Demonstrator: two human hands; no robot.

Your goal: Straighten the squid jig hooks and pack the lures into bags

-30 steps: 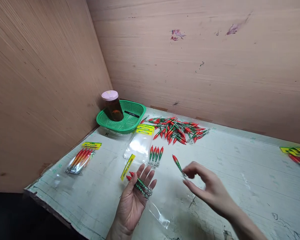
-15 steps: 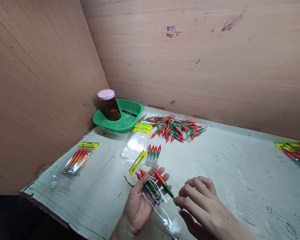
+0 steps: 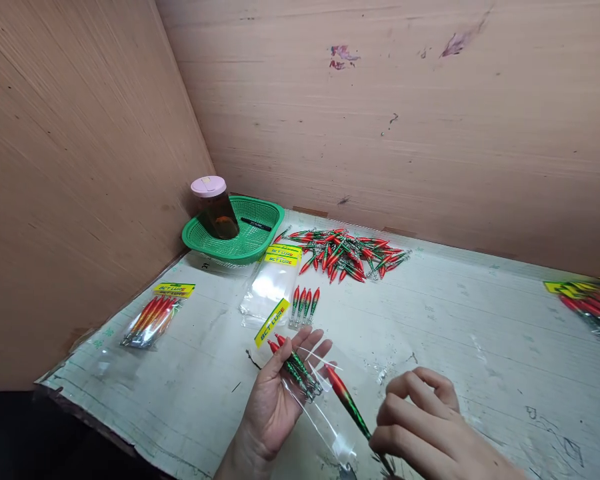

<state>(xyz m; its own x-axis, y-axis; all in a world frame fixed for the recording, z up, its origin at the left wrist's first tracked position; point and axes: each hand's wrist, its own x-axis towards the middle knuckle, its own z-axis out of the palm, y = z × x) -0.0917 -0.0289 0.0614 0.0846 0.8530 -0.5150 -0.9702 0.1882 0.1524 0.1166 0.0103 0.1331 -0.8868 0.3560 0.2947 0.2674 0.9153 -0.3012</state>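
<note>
My left hand [image 3: 280, 393], palm up, holds a clear plastic bag [image 3: 325, 427] with a yellow label card [image 3: 271, 322] at its top end. Two red and green lures [image 3: 296, 370] lie in the bag under my thumb. Between the fingertips of my right hand [image 3: 420, 420] is the hook end of another red and green lure [image 3: 349, 400], its red tip pointing at the bag. Several similar lures [image 3: 306, 305] stand in a row beyond my left hand, beside a stack of labelled clear bags [image 3: 273, 283].
A pile of loose lures [image 3: 345, 257] lies at the back. The green basket [image 3: 250, 248] holds a jar with a pink lid [image 3: 220, 213] and a black pen [image 3: 256, 225]. Packed lures lie at the left [image 3: 153, 320] and far right [image 3: 595, 307].
My right hand has moved right and slightly down with its lure, whose tip is now farther from my left palm. The whole view has shifted slightly.
</note>
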